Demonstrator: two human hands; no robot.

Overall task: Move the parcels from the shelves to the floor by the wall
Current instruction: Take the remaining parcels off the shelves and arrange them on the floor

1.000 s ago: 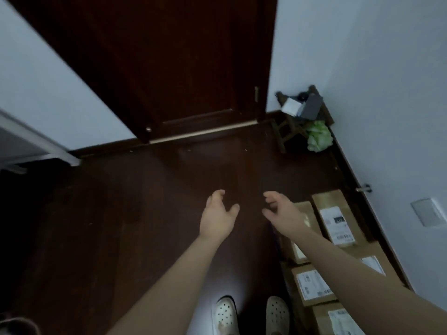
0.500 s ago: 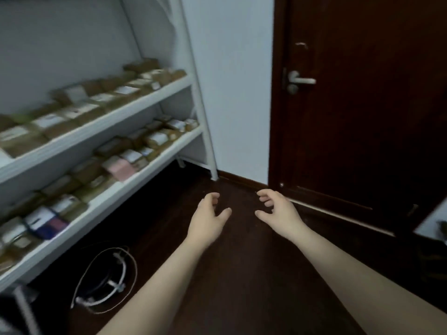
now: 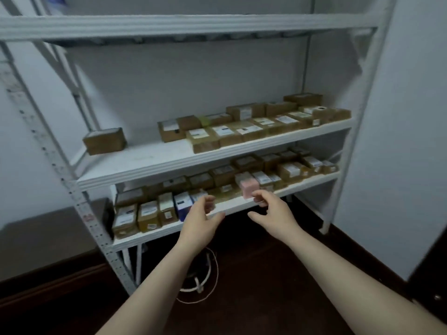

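Observation:
A white metal shelf unit (image 3: pixel 150 163) faces me. Its middle shelf carries several brown cardboard parcels (image 3: pixel 225 132) with white labels, plus one lone brown box (image 3: pixel 104 140) at the left. The lower shelf (image 3: pixel 232 205) is packed with more parcels, among them a pink box (image 3: pixel 249 187) and a blue-and-white one (image 3: pixel 183 203). My left hand (image 3: pixel 200 221) is held out in front of the lower shelf's edge, fingers loosely spread, holding nothing. My right hand (image 3: pixel 272 211) reaches just below the pink box, fingers relaxed and empty.
A coil of white cable (image 3: pixel 205 281) lies on the dark wood floor (image 3: pixel 266 274) under the shelf. White wall (image 3: pixel 399 141) stands at the right, with a dark door edge (image 3: pixel 430 286) at the far right. The top shelf (image 3: pixel 169 25) crosses overhead.
My view has swung left from the door and the floor parcels to face the shelf unit. Both empty hands have come up close to the lower shelf's front edge.

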